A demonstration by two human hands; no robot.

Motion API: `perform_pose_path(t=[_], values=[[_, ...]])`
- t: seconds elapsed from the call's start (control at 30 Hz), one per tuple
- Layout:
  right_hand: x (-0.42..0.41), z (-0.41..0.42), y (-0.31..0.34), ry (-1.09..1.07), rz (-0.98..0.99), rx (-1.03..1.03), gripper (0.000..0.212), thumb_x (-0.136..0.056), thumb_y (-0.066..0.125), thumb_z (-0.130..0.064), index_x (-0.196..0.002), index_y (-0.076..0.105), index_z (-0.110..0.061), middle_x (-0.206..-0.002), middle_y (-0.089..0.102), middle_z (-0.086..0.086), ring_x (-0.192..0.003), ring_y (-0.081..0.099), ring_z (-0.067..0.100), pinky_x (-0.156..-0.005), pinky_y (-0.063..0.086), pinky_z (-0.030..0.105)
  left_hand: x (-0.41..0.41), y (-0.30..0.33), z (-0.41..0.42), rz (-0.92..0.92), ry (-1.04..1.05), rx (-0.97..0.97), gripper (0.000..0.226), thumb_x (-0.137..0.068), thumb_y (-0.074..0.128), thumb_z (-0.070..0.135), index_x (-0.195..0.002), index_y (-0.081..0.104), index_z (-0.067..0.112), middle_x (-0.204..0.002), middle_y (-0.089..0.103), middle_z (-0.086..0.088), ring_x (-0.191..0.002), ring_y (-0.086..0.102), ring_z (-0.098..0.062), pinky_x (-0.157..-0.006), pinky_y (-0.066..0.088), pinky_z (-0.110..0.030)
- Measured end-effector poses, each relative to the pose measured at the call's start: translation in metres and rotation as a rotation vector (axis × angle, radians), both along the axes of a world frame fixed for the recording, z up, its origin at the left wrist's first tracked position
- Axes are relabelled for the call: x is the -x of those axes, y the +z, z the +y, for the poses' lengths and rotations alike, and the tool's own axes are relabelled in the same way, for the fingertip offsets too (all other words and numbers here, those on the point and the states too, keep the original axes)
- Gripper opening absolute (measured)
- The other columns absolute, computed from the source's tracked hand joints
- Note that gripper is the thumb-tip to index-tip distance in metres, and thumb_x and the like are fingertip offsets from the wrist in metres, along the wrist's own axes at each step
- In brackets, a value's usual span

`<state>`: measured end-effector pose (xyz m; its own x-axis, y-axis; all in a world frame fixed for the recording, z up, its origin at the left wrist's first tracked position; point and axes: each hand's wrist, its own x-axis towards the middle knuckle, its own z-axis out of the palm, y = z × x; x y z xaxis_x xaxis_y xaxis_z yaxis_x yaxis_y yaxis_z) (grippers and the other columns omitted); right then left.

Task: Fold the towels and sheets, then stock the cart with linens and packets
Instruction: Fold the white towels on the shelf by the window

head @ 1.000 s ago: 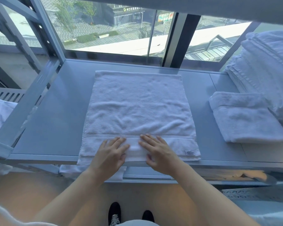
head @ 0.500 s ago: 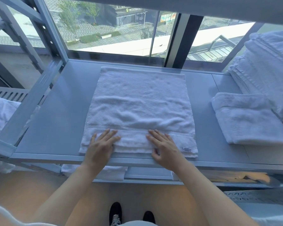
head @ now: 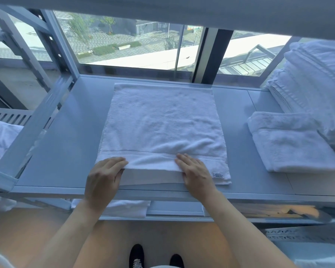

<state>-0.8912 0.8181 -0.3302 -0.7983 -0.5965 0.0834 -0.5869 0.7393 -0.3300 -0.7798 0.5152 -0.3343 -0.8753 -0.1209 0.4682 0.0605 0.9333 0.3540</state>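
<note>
- A white towel (head: 162, 130) lies spread flat in the middle of a grey shelf (head: 70, 136) of the cart, its far edge at 12 o'clock near the window and its near edge along the front lip of the shelf
- The near edge of the towel shows several stacked layers, and a small label (head: 218, 175) sits at its 5 o'clock corner
- The left hand (head: 103, 176) is at the towel's 7 o'clock corner; its fingers curl over the near edge and its thumb goes under the top layer, so its grip is closed on the towel, pinching that layer
- The right hand (head: 196, 175) lies palm down on the towel at about 5 o'clock of its middle, fingers straight and together, pressing the cloth; its grip is open and holds nothing
- A ripple of bunched cloth sits just beyond the right fingertips
- At 3 o'clock of the towel, well apart from it, a folded towel (head: 290, 144) lies on the same shelf
- Just beyond it, at 2 o'clock, stands a tall stack of folded linens (head: 313, 89)
- More white cloth (head: 126, 208) shows on the lower shelf under the front lip
- Black shoes (head: 136, 256) stand on the floor at 6 o'clock
</note>
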Motion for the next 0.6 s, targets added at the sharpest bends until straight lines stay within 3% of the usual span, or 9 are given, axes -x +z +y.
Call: perform_pose_path(t=[0.2,0.33,0.43,0.53,0.6], values=[[0.001,0.085,-0.006,-0.213,0.076,0.104,0.066,-0.082,0.052,0.023,-0.139,0.063,-0.008,-0.148,0.056,0.004,-0.141,0.050,0.028,-0.117,0.040,0.041,-0.018,-0.021,-0.022,-0.056,0.060,-0.006,0.028,-0.099,0.049,0.022,-0.105,0.076,0.017,-0.121,0.073,0.002,-0.112,0.066,-0.028,-0.087,0.051,-0.044],[0.016,0.093,0.014,-0.250,0.048,0.128,0.063,-0.084,0.049,0.021,-0.137,0.066,-0.009,-0.146,0.059,0.004,-0.136,0.056,0.026,-0.109,0.045,0.036,0.001,0.012,-0.019,0.002,0.086,-0.055,0.020,-0.095,0.057,0.015,-0.100,0.076,0.012,-0.110,0.076,-0.003,-0.103,0.070,-0.033,-0.085,0.051,-0.046],[0.027,0.092,0.037,-0.268,0.160,0.216,0.057,-0.088,0.050,0.019,-0.133,0.069,-0.011,-0.142,0.064,0.002,-0.131,0.059,0.018,-0.103,0.048,0.029,0.009,0.046,-0.025,0.106,0.065,-0.078,0.019,-0.099,0.058,0.018,-0.104,0.075,0.012,-0.113,0.076,-0.002,-0.105,0.069,-0.026,-0.091,0.052,-0.043],[0.019,0.101,0.039,-0.263,0.201,0.245,0.064,-0.080,0.051,0.023,-0.129,0.071,-0.014,-0.138,0.066,-0.002,-0.130,0.058,0.013,-0.103,0.045,0.023,-0.008,0.056,-0.028,0.146,0.030,-0.040,0.020,-0.102,0.056,0.021,-0.107,0.073,0.013,-0.116,0.074,0.002,-0.108,0.066,-0.021,-0.095,0.048,-0.035],[0.004,0.104,0.027,-0.256,0.106,0.203,0.067,-0.078,0.050,0.024,-0.129,0.071,-0.014,-0.140,0.065,-0.002,-0.133,0.058,0.016,-0.108,0.042,0.024,-0.028,0.043,-0.024,0.112,0.011,-0.055,0.020,-0.101,0.055,0.019,-0.106,0.073,0.013,-0.118,0.073,0.003,-0.109,0.067,-0.022,-0.096,0.050,-0.038]])
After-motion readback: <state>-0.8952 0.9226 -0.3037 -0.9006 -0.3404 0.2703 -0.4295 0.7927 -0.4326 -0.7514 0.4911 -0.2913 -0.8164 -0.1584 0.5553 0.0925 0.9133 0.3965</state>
